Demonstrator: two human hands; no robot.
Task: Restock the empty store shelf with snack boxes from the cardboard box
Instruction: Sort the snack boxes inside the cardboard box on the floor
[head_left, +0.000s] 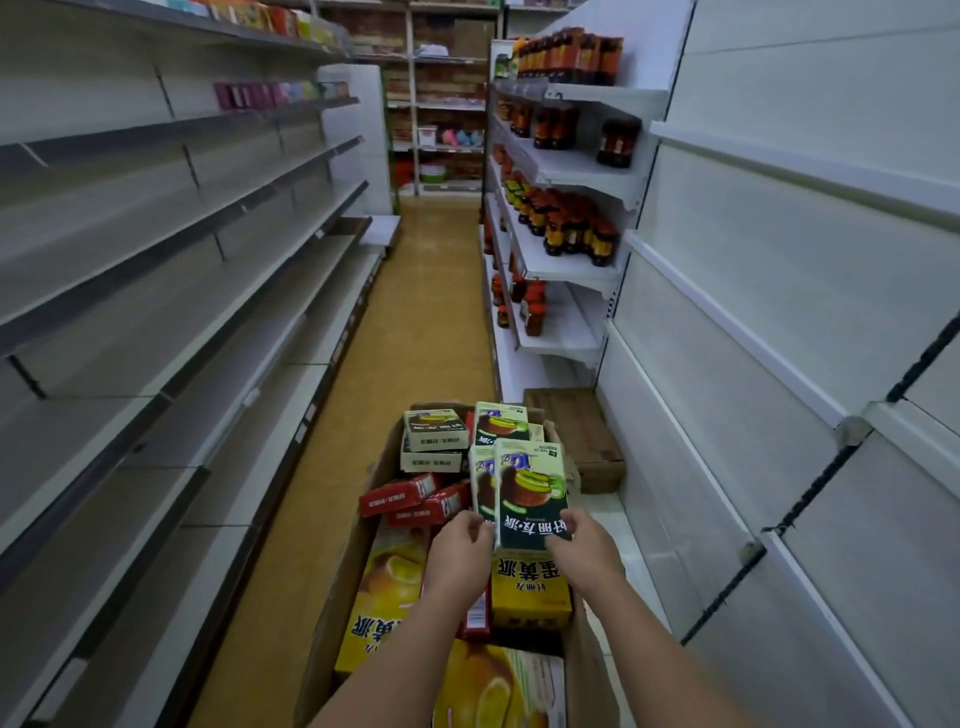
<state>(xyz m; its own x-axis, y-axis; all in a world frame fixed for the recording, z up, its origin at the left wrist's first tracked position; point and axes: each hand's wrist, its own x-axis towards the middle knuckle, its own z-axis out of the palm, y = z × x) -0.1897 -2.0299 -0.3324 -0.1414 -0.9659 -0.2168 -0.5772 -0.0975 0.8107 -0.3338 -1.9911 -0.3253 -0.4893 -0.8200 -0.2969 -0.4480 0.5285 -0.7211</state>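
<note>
An open cardboard box (337, 597) stands on the aisle floor below me, filled with green, red and yellow snack boxes. Both hands lift a pair of green snack boxes (530, 488) upright above it. My right hand (584, 551) grips the front box's lower right corner. My left hand (460, 556) pinches the lower left edge of the pair. Red snack boxes (410, 499) and yellow snack boxes (530, 587) lie beneath. Empty shelves (171, 322) run along the left side.
White shelving (779, 338) on the right is bare nearby; farther along it holds dark sauce bottles (571, 228). A closed brown carton (582, 436) sits on the floor at the right. The tan aisle floor (431, 291) stretches ahead to stocked racks.
</note>
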